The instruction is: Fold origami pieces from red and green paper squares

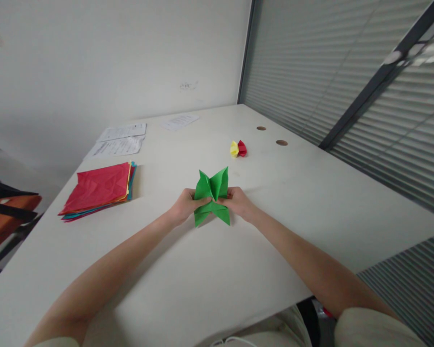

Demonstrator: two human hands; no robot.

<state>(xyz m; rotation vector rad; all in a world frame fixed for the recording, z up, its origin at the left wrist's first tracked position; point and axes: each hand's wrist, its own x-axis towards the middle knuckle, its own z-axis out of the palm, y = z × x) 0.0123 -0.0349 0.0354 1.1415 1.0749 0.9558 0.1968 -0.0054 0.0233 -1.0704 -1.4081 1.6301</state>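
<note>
A folded green paper (204, 185) with four pointed corners is held between both hands, just above the white table. My left hand (184, 206) grips its left side, thumb laid over the front near the middle crease. On the opposite side, my right hand (240, 203) pinches the paper, its thumb also reaching toward the centre. The two upper points stand up with a deep fold between them, while the lower two flare down toward me. Fingers behind the paper are partly hidden.
A stack of coloured paper sheets (101, 185), red on top, lies at the left. Beyond the hands sits a small yellow and red folded paper piece (242, 149). Printed sheets (119, 144) rest farther back. The table (188, 289) meets window blinds (311, 67) at right.
</note>
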